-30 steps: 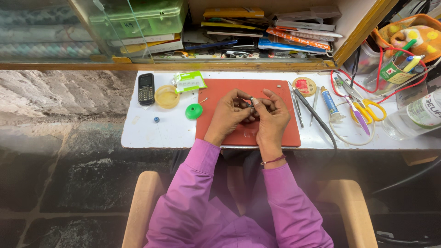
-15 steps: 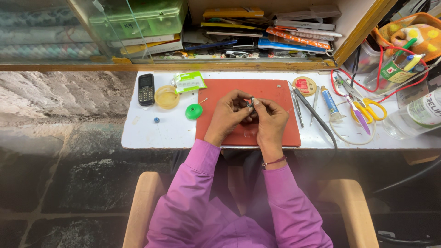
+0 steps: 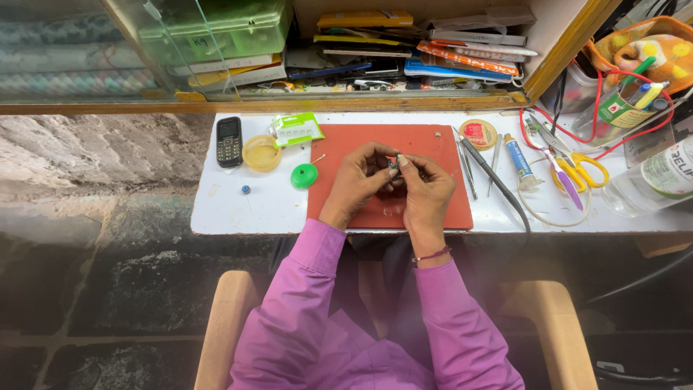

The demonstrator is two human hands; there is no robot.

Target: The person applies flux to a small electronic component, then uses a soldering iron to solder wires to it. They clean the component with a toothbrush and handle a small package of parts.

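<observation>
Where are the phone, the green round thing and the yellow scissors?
phone (image 3: 229, 141), head view, on its keypad.
green round thing (image 3: 304, 175), head view, on its middle.
yellow scissors (image 3: 586, 171), head view, on a handle loop.

I am at my small repair workbench, with a red work mat (image 3: 426, 148) on a white table (image 3: 238, 209), scissors (image 3: 581, 170), thin tools (image 3: 469, 162), a glue tube (image 3: 517, 155), a phone (image 3: 229, 141) and a messy shelf (image 3: 404, 50).

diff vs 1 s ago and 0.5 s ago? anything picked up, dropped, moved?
Nothing visibly changed. Both hands, left hand and right hand, stay together over the red mat, pinching a small dark part. Phone, green cap and scissors lie as before.
</observation>
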